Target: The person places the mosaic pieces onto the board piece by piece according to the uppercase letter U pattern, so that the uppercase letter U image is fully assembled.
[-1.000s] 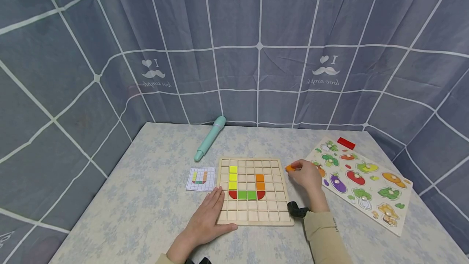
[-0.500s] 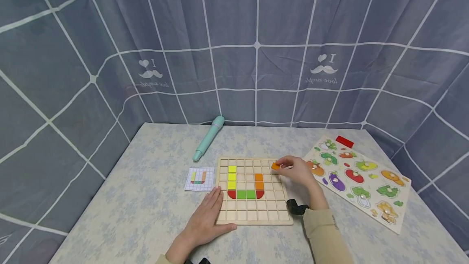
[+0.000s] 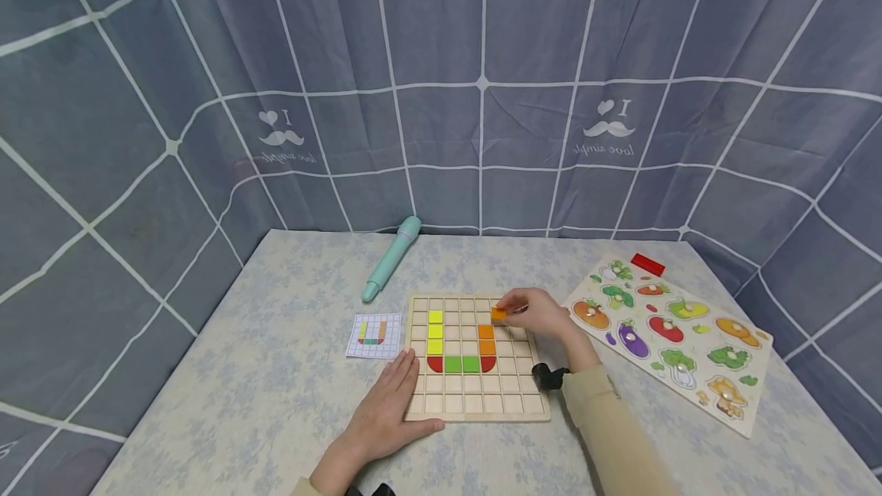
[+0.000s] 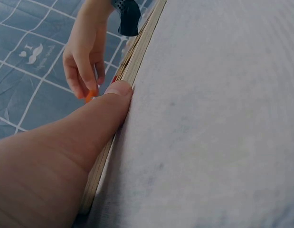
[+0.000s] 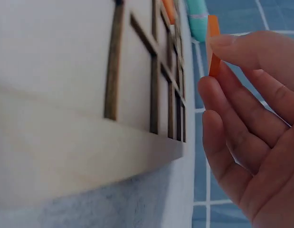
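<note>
A wooden grid board (image 3: 463, 403) lies on the table, bearing a U of yellow tiles (image 3: 435, 331), green tiles (image 3: 462, 364), red rounded corner tiles (image 3: 488, 363) and two orange tiles (image 3: 486, 340). My left hand (image 3: 386, 412) rests flat, fingers straight, on the board's left edge; its thumb (image 4: 99, 116) lies along the near edge in the left wrist view. Between thumb and fingertips my right hand (image 3: 540, 316) pinches another orange tile (image 5: 213, 45). That tile is just above the board, close to the upper end of the orange column.
A card (image 3: 374, 336) printed with a coloured U pattern lies left of the board. Behind it is a teal stick-shaped object (image 3: 391, 259). At right lies a vegetable puzzle board (image 3: 641, 312), with a red block (image 3: 648, 265) at its far edge. Tile-patterned curtains surround the table.
My right hand has carried the orange tile leftward, from beside the board's right edge to over the grid near the orange column. The left hand stays on the board.
</note>
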A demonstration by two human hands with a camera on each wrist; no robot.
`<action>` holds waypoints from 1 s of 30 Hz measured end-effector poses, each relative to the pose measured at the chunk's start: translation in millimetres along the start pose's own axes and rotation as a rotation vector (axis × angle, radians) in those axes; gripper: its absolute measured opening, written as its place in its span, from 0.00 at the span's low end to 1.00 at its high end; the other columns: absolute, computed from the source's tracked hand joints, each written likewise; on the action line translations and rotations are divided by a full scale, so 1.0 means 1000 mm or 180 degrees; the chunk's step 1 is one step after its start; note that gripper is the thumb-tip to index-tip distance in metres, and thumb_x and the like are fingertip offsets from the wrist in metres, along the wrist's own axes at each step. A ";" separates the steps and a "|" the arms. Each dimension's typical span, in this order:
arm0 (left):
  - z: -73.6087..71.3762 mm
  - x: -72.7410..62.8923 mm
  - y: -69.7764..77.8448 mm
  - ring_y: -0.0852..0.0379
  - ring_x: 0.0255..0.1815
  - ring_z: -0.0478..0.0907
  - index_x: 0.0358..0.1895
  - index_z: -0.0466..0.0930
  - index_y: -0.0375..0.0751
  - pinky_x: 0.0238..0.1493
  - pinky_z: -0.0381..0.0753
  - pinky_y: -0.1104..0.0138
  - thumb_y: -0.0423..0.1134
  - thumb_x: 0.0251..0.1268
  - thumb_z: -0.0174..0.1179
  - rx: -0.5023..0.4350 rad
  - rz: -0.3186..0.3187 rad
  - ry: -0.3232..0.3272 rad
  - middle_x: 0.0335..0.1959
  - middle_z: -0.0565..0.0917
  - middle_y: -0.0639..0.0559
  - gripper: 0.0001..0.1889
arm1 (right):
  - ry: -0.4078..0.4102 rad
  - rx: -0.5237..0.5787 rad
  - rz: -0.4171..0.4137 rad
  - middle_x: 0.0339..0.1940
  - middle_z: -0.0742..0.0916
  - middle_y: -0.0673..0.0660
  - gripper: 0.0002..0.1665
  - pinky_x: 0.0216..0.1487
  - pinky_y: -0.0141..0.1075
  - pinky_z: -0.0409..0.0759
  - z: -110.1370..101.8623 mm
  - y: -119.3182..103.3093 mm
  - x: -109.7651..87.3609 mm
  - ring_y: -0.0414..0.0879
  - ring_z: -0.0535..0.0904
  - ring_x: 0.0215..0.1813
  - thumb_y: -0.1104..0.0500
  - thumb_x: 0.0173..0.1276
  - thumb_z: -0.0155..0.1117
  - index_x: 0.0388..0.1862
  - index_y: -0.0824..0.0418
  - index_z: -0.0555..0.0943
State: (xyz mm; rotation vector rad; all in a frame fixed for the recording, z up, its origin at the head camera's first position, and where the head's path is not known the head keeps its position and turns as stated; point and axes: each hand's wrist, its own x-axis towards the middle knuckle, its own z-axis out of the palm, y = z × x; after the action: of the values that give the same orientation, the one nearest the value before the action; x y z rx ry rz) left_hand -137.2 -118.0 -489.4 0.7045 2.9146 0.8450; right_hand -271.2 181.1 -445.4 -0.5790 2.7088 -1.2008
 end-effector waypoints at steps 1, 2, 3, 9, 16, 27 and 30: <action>0.000 0.000 0.000 0.48 0.75 0.43 0.71 0.51 0.29 0.71 0.50 0.53 0.68 0.57 0.54 0.0001 0.0001 0.0004 0.74 0.51 0.41 0.52 | -0.0041 -0.0030 -0.0020 0.38 0.84 0.51 0.10 0.43 0.42 0.78 0.001 0.000 0.002 0.48 0.79 0.41 0.62 0.59 0.68 0.41 0.57 0.84; 0.000 0.000 0.000 0.49 0.75 0.42 0.72 0.51 0.29 0.71 0.50 0.54 0.68 0.57 0.53 0.0000 -0.0012 0.0000 0.74 0.50 0.41 0.52 | -0.0079 -0.0045 -0.0037 0.38 0.84 0.51 0.10 0.43 0.42 0.78 0.001 -0.001 0.004 0.48 0.79 0.41 0.62 0.59 0.68 0.41 0.57 0.84; 0.000 0.000 0.000 0.49 0.75 0.42 0.72 0.51 0.29 0.71 0.49 0.54 0.68 0.57 0.53 0.0004 -0.0013 0.0001 0.74 0.50 0.41 0.52 | -0.0110 -0.0059 -0.0043 0.38 0.84 0.51 0.09 0.43 0.41 0.78 0.002 -0.001 0.006 0.47 0.78 0.41 0.62 0.59 0.68 0.41 0.56 0.84; 0.000 0.001 0.000 0.50 0.75 0.41 0.72 0.50 0.30 0.71 0.49 0.54 0.69 0.57 0.52 0.0023 -0.0059 -0.0034 0.74 0.50 0.42 0.52 | -0.0249 -0.0103 -0.0091 0.39 0.84 0.49 0.10 0.44 0.40 0.78 0.007 -0.001 0.017 0.45 0.78 0.41 0.63 0.59 0.69 0.40 0.55 0.84; 0.001 0.001 0.001 0.49 0.75 0.42 0.72 0.51 0.30 0.71 0.50 0.53 0.69 0.57 0.52 0.0020 -0.0077 -0.0017 0.74 0.51 0.41 0.52 | -0.0350 -0.0128 -0.0115 0.39 0.84 0.50 0.10 0.44 0.40 0.78 0.013 -0.002 0.023 0.45 0.78 0.41 0.64 0.59 0.68 0.41 0.57 0.84; 0.001 0.001 0.002 0.49 0.75 0.42 0.71 0.52 0.29 0.71 0.50 0.54 0.70 0.56 0.52 0.0068 -0.0058 0.0010 0.74 0.51 0.41 0.52 | -0.0330 -0.0236 -0.0024 0.37 0.83 0.50 0.11 0.42 0.40 0.77 0.015 -0.004 0.023 0.44 0.76 0.38 0.63 0.59 0.68 0.42 0.56 0.83; 0.000 0.001 0.002 0.48 0.75 0.43 0.71 0.52 0.29 0.71 0.50 0.53 0.70 0.56 0.52 0.0077 -0.0050 0.0014 0.74 0.51 0.40 0.52 | -0.0355 -0.0247 -0.0022 0.38 0.83 0.50 0.12 0.42 0.40 0.76 0.015 -0.004 0.023 0.44 0.76 0.39 0.62 0.59 0.69 0.43 0.56 0.83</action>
State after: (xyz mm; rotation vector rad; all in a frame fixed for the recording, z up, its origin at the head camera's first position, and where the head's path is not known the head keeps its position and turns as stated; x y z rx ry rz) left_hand -136.8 -116.3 -488.6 0.6813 2.9351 0.8122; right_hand -286.7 158.9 -451.5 -0.6453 2.6713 -1.0361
